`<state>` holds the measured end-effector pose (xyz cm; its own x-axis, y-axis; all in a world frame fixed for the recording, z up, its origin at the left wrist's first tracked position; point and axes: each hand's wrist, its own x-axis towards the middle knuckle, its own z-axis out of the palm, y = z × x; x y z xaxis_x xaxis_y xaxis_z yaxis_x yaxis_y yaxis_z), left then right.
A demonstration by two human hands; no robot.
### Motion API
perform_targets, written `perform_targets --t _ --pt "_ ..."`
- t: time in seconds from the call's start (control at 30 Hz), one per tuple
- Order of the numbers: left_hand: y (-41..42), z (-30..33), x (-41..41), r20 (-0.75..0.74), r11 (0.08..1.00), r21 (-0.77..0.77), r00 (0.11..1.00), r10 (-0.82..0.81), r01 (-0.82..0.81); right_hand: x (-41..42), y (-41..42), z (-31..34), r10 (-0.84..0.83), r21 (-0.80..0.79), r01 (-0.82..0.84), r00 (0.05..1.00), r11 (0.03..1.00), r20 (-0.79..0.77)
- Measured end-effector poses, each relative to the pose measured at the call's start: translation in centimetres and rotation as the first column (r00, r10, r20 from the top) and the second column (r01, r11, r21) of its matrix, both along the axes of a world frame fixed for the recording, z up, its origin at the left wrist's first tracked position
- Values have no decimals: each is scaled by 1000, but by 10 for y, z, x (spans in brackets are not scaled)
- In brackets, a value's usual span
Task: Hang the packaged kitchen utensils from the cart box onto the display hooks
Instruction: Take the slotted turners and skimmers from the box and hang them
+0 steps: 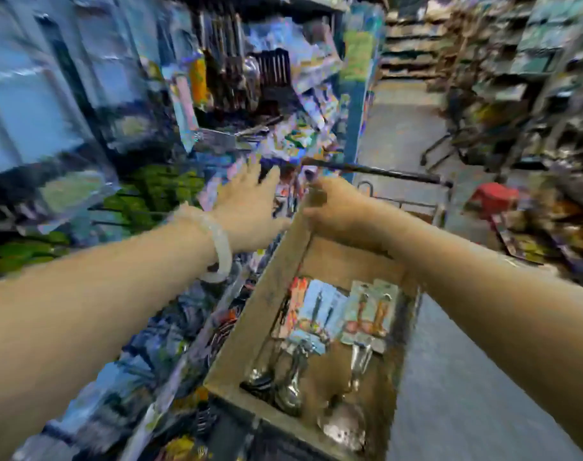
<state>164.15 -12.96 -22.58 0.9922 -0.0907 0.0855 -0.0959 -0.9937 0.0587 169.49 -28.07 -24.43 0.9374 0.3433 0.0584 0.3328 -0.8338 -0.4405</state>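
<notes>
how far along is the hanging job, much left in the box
Done: packaged utensils already hang on the display, though which are new is unclear. In hand: left hand reaches open toward the display; right hand grips something blurred. Left: several carded metal utensils remain in the brown cardboard box.

I stand in a shop aisle with a grey speckled floor [400, 128]; stocked shelving [413, 38] runs ahead, and a red plastic stool [493, 196] sits right.

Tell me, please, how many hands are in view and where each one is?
2. The left hand reaches with straight fingers toward the display beside the cart; the right hand is at the far left corner of the cardboard box, its grip blurred.
</notes>
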Motion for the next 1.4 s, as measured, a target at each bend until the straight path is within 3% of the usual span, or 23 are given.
perform_targets --t 0.17,0.3,0.4,0.6,0.7,0.83,1.0,1.13,1.23,1.4 --pt "-70 -129 15 -348 998 -60 936 -43 23 -1 -45 -130 -175 -39 173 908 984 -380" --pt "-106 -206 29 -462 989 -87 875 -148 121 -2 -63 -191 -220 -46 233 813 971 -539" --pt "-116 -258 39 -523 983 -118 833 -179 137 -4 -75 -237 -313 -23 377 733 926 -603" --pt "-108 -343 43 -682 969 -214 692 -237 121 -7 -78 -350 -477 84 807 425 585 -769" --pt "-103 -378 47 -756 964 -243 600 -261 113 -2 -68 -380 -534 44 905 288 423 -795" --pt "-99 -403 55 -784 955 -289 556 -276 66 11 -62 -404 -669 -88 945 154 314 -727" --pt "-95 -411 59 -773 946 -321 564 -291 48 16 -62 -418 -767 -297 867 138 400 -627" --pt "-91 -411 62 -792 942 -334 536 -292 20 17 -66 -416 -742 -316 837 149 447 -654" --pt "-88 -404 64 -797 938 -348 531 -290 -10 15 -71 -403 -608 -109 893 203 436 -767" --pt "-90 -384 75 -751 847 -505 568 -336 -166 30 -70 -359 -394 233 841 450 488 -801"
